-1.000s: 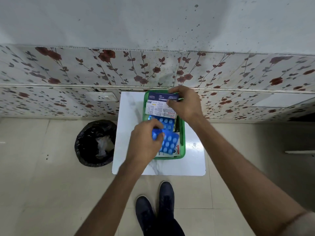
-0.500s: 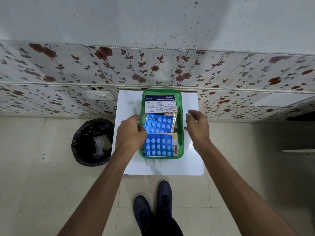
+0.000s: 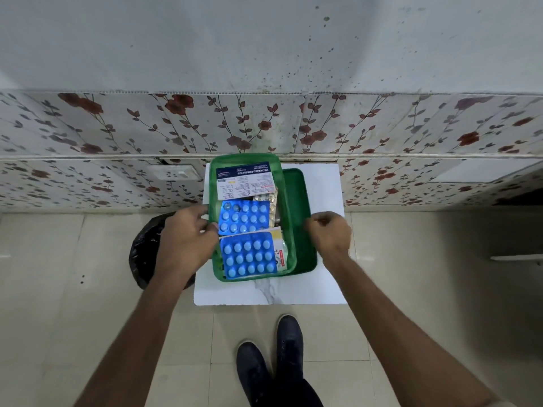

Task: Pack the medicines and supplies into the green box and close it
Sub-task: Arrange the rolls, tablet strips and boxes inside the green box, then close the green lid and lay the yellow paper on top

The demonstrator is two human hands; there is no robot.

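The green box (image 3: pixel 290 245) sits on a small white table (image 3: pixel 296 293), open on top. Inside lie two blue blister packs (image 3: pixel 244 220) (image 3: pixel 249 257), a white and blue dressings packet (image 3: pixel 245 182) at the far end, and a silver pill strip (image 3: pixel 266 197). My left hand (image 3: pixel 185 239) grips the box's left wall. The darker green lid (image 3: pixel 301 198) lies partly under the box and sticks out on its right. My right hand (image 3: pixel 330 233) pinches the lid's right edge.
A black-lined waste bin (image 3: pixel 140 254) stands on the floor left of the table. The table backs against a floral-tiled wall with a socket (image 3: pixel 173 173). My dark shoes (image 3: pixel 273 362) are just before the table's near edge.
My hands let go of the packets and moved to the sides. The left took hold of the box wall, the right the lid, which now shows on the right.
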